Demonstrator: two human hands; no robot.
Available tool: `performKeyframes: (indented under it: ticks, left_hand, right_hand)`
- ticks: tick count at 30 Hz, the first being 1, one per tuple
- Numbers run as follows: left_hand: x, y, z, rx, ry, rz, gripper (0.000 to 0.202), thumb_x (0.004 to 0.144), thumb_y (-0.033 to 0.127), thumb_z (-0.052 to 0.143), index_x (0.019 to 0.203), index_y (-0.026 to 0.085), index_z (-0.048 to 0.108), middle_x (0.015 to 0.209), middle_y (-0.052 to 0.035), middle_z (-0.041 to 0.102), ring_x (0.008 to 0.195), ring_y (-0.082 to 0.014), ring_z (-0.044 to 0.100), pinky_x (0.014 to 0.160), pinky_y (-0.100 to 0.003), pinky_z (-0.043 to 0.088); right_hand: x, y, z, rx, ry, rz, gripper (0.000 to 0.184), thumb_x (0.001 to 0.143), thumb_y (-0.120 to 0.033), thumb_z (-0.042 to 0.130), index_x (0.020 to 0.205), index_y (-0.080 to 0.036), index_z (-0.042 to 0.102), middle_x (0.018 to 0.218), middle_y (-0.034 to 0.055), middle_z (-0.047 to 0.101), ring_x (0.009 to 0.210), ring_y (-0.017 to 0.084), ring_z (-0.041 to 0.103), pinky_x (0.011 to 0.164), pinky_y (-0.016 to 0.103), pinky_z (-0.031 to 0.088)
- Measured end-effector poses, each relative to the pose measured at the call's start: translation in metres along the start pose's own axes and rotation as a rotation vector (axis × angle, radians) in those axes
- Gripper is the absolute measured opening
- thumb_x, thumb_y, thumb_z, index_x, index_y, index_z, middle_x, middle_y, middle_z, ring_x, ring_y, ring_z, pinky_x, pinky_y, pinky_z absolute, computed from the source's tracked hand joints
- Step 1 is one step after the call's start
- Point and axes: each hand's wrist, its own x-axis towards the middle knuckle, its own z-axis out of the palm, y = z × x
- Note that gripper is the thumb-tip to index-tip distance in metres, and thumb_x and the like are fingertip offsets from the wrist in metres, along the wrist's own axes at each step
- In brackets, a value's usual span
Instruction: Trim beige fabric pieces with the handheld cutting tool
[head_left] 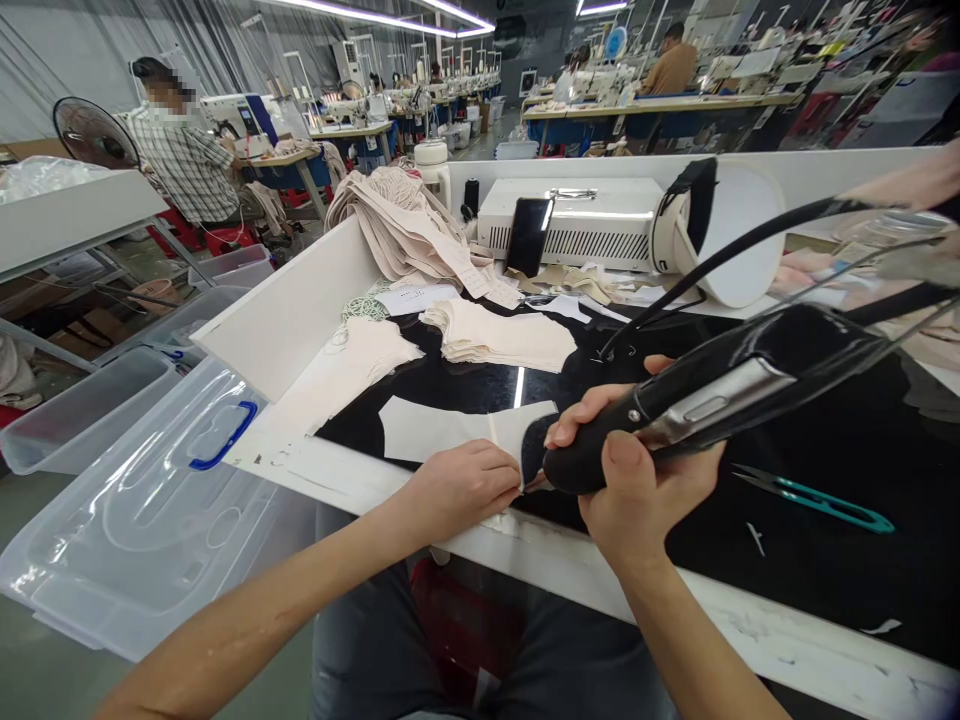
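My left hand (469,485) is closed at the near edge of the table, fingers together on the end of a curved white fabric piece (431,430). My right hand (645,490) is wrapped round a black hand tool (705,390) with a silver lever and a black cable; its exact kind I cannot make out. The tool's rounded end is close to the fabric and to my left fingertips, and it hides part of what lies beneath. Teal thread snips (825,500) lie on the black tabletop (720,540), right of my right hand.
Stacked cream fabric pieces (502,335) and a draped fabric pile (409,225) lie behind. A phone (529,235) leans on a white vented box (592,215), beside a round white lamp (739,235). Clear plastic bins (150,500) stand left. A person in a checked shirt (180,165) sits beyond.
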Motion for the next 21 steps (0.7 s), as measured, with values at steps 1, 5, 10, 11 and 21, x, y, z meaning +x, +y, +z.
performKeyframes:
  ticks: [1, 5, 10, 11, 21]
  left_hand:
    - [-0.0007, 0.0002, -0.0003, -0.002, -0.001, -0.003, 0.025, 0.12, 0.025, 0.055, 0.108, 0.017, 0.076, 0.11, -0.0076, 0.083, 0.104, -0.0199, 0.08, 0.099, -0.033, 0.066]
    - [-0.0044, 0.0, -0.0017, 0.002, 0.005, 0.016, 0.023, 0.12, 0.023, 0.055, 0.116, 0.017, 0.077, 0.119, -0.009, 0.083, 0.111, -0.0196, 0.08, 0.106, -0.034, 0.067]
    - [-0.0087, -0.0018, -0.0022, 0.049, 0.033, 0.064, 0.023, 0.12, 0.021, 0.054, 0.123, 0.017, 0.076, 0.124, -0.0097, 0.083, 0.116, -0.0204, 0.081, 0.113, -0.036, 0.066]
    - [-0.0091, -0.002, -0.0023, 0.062, 0.038, 0.074, 0.023, 0.12, 0.021, 0.054, 0.125, 0.017, 0.076, 0.124, -0.0099, 0.083, 0.117, -0.0206, 0.081, 0.114, -0.037, 0.066]
    - [-0.0101, -0.0046, -0.0007, 0.204, 0.121, 0.198, 0.021, 0.118, 0.021, 0.059, 0.128, 0.012, 0.075, 0.121, -0.0111, 0.084, 0.118, -0.02, 0.081, 0.118, -0.034, 0.065]
  right_hand:
    - [-0.0001, -0.0005, 0.0, 0.006, -0.003, -0.003, 0.048, 0.094, -0.038, 0.09, 0.137, -0.034, 0.069, 0.087, -0.0052, 0.076, 0.057, 0.014, 0.069, 0.053, 0.03, 0.062]
    - [-0.0003, -0.002, -0.0004, 0.001, -0.003, 0.0, 0.049, 0.093, -0.039, 0.091, 0.137, -0.034, 0.069, 0.088, -0.0052, 0.076, 0.057, 0.015, 0.07, 0.054, 0.031, 0.063]
    - [-0.0002, -0.0021, 0.0, 0.003, 0.006, 0.006, 0.05, 0.093, -0.039, 0.091, 0.137, -0.032, 0.068, 0.087, -0.0051, 0.075, 0.057, 0.014, 0.069, 0.054, 0.031, 0.063]
    - [-0.0002, -0.002, 0.0, 0.004, 0.008, 0.008, 0.051, 0.093, -0.039, 0.091, 0.137, -0.032, 0.067, 0.088, -0.005, 0.076, 0.057, 0.014, 0.069, 0.054, 0.031, 0.063]
    - [-0.0017, -0.002, -0.0027, -0.039, 0.025, 0.034, 0.054, 0.091, -0.044, 0.092, 0.136, -0.031, 0.064, 0.086, -0.0052, 0.076, 0.056, 0.017, 0.07, 0.056, 0.035, 0.063]
